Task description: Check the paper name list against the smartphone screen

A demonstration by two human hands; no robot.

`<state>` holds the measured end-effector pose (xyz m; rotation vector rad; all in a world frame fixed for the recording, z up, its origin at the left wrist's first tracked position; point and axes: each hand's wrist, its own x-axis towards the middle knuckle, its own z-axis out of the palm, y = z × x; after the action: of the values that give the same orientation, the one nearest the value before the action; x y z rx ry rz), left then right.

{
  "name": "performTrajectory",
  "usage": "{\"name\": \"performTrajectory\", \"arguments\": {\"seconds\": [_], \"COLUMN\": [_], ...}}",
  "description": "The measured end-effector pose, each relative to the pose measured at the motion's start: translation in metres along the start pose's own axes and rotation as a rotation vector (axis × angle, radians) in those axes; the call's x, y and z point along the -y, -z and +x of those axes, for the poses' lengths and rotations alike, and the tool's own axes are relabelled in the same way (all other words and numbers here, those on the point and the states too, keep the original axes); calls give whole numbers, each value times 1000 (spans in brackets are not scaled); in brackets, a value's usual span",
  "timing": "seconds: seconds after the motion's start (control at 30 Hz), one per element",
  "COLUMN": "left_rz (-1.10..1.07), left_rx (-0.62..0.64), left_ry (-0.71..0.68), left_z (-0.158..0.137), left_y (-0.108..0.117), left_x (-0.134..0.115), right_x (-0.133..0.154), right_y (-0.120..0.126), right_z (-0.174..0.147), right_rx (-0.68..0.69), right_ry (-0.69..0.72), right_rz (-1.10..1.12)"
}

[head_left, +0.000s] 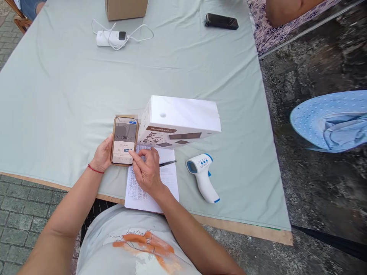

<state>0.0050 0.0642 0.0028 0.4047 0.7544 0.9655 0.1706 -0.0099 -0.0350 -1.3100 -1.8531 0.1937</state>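
Note:
A smartphone [123,147] is held upright over the table edge by my left hand [103,152], whose fingers are closed round its left side. Its lit screen shows a timer at 01:00:31 with a pop-up below. My right hand [147,170] touches the lower part of the screen with an outstretched index finger, the other fingers loosely bent. Beneath that hand lies a notebook [169,187] with handwritten lines. A dark pen [169,163] rests across it, one end hidden behind my right hand. Just beyond stands a white "Super Meal" box [183,114], partly over the notebook.
Right of the notebook lies a white and blue infrared thermometer [202,177]. Farther back are a white device with a cable [111,38], a cardboard box [126,9] and a black case [221,21]. A light blue hat [329,120] is off the table's right side. Other people's limbs show at the top corners.

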Motion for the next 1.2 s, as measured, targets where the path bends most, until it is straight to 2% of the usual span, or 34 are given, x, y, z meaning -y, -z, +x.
{"name": "performTrajectory", "arguments": {"seconds": [1.2], "left_rz": [6], "left_rx": [-10], "left_ry": [-11], "left_z": [-1], "left_y": [-2], "left_x": [-1], "right_x": [0], "right_y": [0], "right_z": [-3], "right_rx": [4], "right_ry": [-19], "right_rz": [21]}}
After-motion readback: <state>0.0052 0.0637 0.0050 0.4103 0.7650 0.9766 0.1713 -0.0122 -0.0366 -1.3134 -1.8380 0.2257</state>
